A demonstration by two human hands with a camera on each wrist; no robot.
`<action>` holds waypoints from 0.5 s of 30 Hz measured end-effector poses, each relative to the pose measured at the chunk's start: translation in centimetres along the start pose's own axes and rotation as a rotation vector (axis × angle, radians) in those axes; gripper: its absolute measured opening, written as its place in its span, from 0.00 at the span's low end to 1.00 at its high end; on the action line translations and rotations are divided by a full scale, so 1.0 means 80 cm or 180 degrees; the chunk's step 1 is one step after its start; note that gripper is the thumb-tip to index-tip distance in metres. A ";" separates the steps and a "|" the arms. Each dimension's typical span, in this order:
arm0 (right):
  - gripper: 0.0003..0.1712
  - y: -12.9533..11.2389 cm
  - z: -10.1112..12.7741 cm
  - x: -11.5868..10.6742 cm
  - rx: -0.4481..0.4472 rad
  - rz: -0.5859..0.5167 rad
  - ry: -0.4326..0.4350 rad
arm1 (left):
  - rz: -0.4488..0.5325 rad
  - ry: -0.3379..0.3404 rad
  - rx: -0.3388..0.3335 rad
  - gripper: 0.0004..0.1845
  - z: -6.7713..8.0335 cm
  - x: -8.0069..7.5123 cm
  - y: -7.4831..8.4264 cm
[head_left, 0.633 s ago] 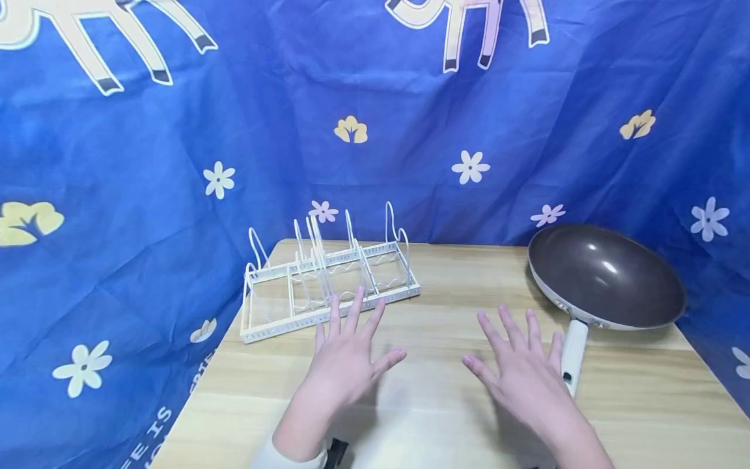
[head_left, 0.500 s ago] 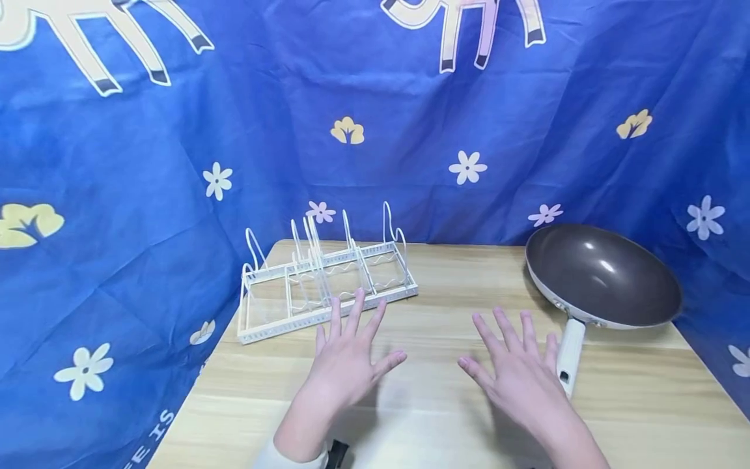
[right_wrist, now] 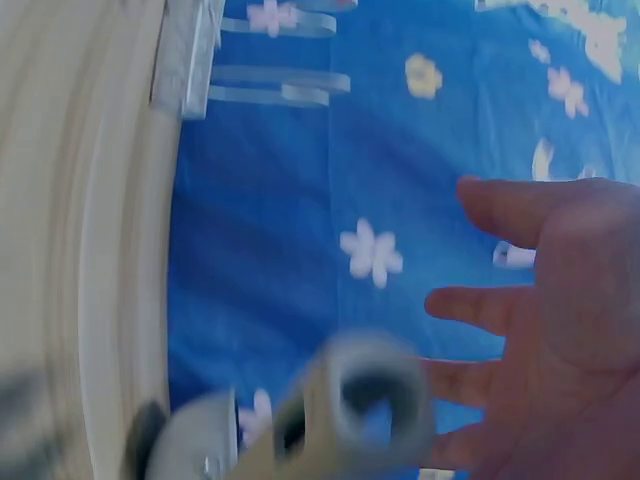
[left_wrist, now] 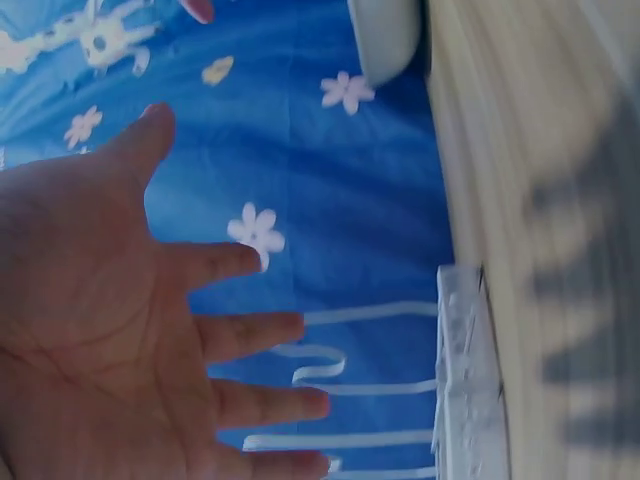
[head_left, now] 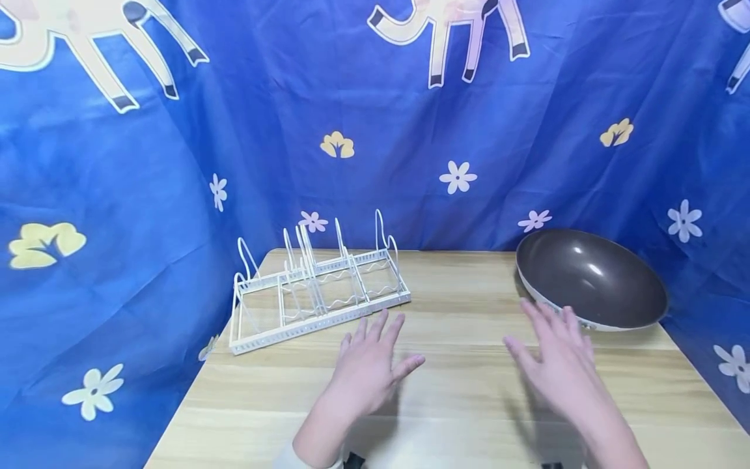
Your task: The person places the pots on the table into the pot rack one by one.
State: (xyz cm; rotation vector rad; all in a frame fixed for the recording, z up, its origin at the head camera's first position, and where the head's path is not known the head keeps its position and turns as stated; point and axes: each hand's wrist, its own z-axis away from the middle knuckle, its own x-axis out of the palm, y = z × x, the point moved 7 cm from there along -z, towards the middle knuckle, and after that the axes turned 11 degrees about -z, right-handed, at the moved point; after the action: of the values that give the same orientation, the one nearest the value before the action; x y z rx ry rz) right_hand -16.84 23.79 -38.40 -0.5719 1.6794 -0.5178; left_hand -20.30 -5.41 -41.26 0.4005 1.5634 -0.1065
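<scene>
A frying pan (head_left: 592, 280) with a dark inside and pale outside lies at the right of the table. My right hand (head_left: 559, 365) hovers at its near side, fingers extended, and hides the handle in the head view. In the right wrist view the pale handle (right_wrist: 320, 410) with its hanging hole is close beside the fingers; I cannot tell whether they touch. To the left stands a white wire rack (head_left: 322, 324) with upright loops. My left hand (head_left: 366, 374) is held just in front of it, fingers spread, holding nothing.
The pale wooden table (head_left: 451, 417) carries the rack and the pan. A blue patterned cloth (head_left: 398, 163) hangs behind and along both sides, close to the rack and the pan.
My right hand has moved right, from beside the pan's handle to over it. The left hand has shifted slightly right and nearer the body, away from the rack. The head view has shifted slightly.
</scene>
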 end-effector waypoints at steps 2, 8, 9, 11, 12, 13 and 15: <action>0.46 0.019 -0.007 -0.013 0.0060 -0.0061 0.0094 | -0.0052 0.0037 0.0109 0.48 -0.004 0.003 0.014; 0.47 0.076 -0.018 -0.033 0.0314 -0.0207 0.0223 | -0.0062 -0.0052 0.0398 0.47 -0.018 0.018 0.066; 0.47 0.085 -0.018 -0.033 0.0384 -0.0210 0.0210 | -0.0004 -0.0085 0.0450 0.46 -0.021 0.021 0.076; 0.49 0.100 -0.019 -0.034 0.0524 -0.0196 0.0163 | 0.0133 -0.0151 0.0550 0.44 -0.028 0.027 0.096; 0.49 0.106 -0.019 -0.033 0.0585 -0.0195 0.0120 | 0.0226 -0.0184 0.0602 0.43 -0.032 0.030 0.105; 0.50 0.112 -0.019 -0.031 0.0652 -0.0207 0.0068 | 0.0331 -0.0211 0.0651 0.41 -0.035 0.032 0.114; 0.51 0.121 -0.020 -0.026 0.0744 -0.0232 -0.0027 | 0.0565 -0.0283 0.0737 0.38 -0.042 0.038 0.130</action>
State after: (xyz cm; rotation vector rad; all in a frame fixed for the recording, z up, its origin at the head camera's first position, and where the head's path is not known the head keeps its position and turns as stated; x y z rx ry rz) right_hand -18.97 32.68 -42.54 -0.4647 1.5675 -0.7521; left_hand -20.13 5.86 -42.25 0.7056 1.4256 -0.1665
